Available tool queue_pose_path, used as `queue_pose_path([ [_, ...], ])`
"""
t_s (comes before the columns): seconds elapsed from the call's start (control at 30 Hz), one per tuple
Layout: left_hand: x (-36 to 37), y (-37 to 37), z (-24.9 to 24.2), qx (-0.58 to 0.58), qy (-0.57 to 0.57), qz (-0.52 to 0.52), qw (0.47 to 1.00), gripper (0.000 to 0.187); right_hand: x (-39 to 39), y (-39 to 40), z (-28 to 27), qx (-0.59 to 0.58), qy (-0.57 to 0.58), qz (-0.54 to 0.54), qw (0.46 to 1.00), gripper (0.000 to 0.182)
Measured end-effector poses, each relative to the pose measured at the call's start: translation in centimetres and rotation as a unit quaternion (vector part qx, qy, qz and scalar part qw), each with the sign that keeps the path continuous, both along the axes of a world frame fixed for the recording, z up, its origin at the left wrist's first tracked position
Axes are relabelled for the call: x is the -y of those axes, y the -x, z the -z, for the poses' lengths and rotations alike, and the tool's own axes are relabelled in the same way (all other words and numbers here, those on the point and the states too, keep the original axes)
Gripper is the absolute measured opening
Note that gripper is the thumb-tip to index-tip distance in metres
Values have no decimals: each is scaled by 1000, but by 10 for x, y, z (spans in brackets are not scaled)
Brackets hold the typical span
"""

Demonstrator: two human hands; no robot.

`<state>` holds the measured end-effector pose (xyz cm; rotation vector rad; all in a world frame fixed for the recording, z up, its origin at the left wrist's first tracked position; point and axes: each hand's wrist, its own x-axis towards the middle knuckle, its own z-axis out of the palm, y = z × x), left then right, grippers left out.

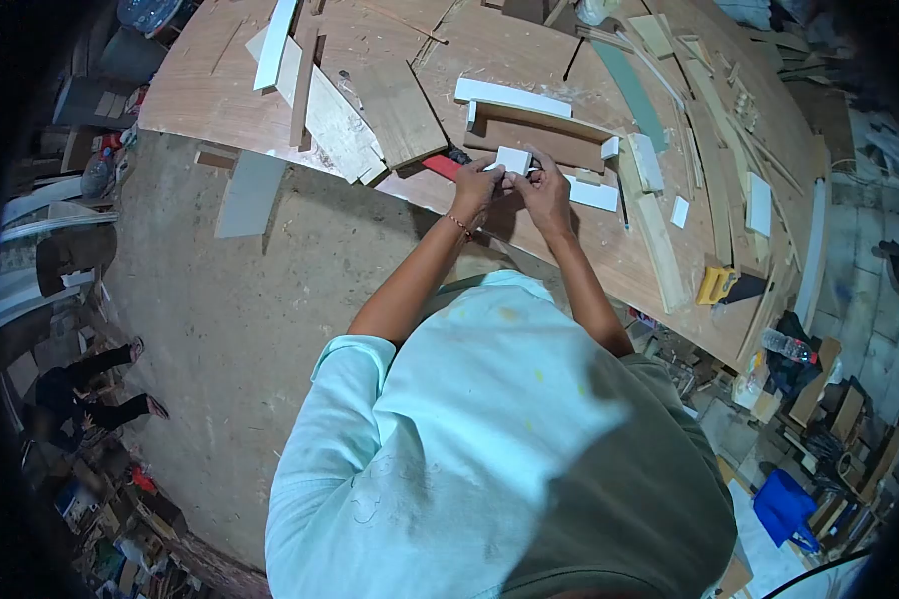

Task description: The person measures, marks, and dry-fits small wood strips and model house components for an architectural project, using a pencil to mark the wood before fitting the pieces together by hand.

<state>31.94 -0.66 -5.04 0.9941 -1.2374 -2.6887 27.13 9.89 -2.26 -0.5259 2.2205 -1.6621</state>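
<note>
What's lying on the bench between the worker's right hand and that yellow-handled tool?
Going from the right hand toward the yellow-handled tool, the head view shows a white strip, a thin dark stick, then a long pale board.

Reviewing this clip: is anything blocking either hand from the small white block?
Nothing visible is: the left hand and right hand both have fingers at the small white block. The long white-edged board lies beyond it on the workbench, not between it and the hands.
</note>
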Motion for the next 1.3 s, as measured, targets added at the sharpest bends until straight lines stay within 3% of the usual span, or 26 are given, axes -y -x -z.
queue_pose_path([
  [0.07, -2, 4, -4, 12, -21, -74, 997, 28, 1, 9, 14, -55, -56, 4, 997, 43],
  [0.13, 0, 10, 1, 18, 6, -76, 997, 26, 8, 12, -7, -17, -44, 4, 999, 41],
  [0.2, 2, 17, 5, 23, 35, -56, 998, 23, 12, 15, -7, 23, -31, 26, 999, 40],
  [0.27, 5, 24, 9, -1, 102, -17, 995, 23, 9, 26, 11, -87, -76, 18, 993, 40],
  [0.37, -11, 36, 5, -26, 84, -13, 996, 22, -1, 32, 1, -137, -97, 36, 985, 38],
  [0.5, -24, 46, 8, -12, 117, 26, 993, 23, -18, 42, 12, -129, -106, 51, 985, 38],
  [0.57, -28, 54, 10, 24, 218, 76, 973, 24, -26, 46, 19, -142, -136, 75, 978, 40],
  [0.63, -32, 58, 16, 20, 207, 72, 976, 26, -31, 50, 18, -126, -130, 82, 980, 40],
  [0.73, -36, 58, 22, 7, 347, 88, 934, 31, -39, 50, 17, -95, -112, 82, 986, 40],
  [0.77, -41, 58, 23, 9, 346, 90, 934, 31, -41, 50, 17, -80, -98, 76, 989, 39],
  [0.8, -45, 56, 23, 4, 441, 91, 893, 33, -42, 49, 20, -115, -105, 85, 984, 37],
  [0.87, -45, 50, 23, -32, 596, 68, 800, 44, -43, 46, 23, -73, -85, 85, 990, 36],
  [0.97, -48, 48, 11, -5, 632, 59, 772, 53, -44, 50, 26, -62, -57, 102, 991, 33],
  [1.0, -47, 52, 11, -9, 634, 60, 771, 53, -44, 53, 29, -10, -22, 110, 994, 31],
  [1.03, -45, 52, 12, -15, 622, 60, 781, 53, -44, 54, 33, 45, 13, 119, 992, 29],
  [1.1, -43, 52, 9, -18, 606, 60, 793, 54, -46, 57, 39, 50, 15, 120, 991, 26],
  [1.17, -40, 55, 1, 16, 524, 101, 845, 53, -49, 58, 43, 53, 13, 114, 992, 23],
  [1.3, -36, 58, 12, -21, 545, 86, 834, 48, -49, 57, 43, 81, 87, 147, 982, 19],
])
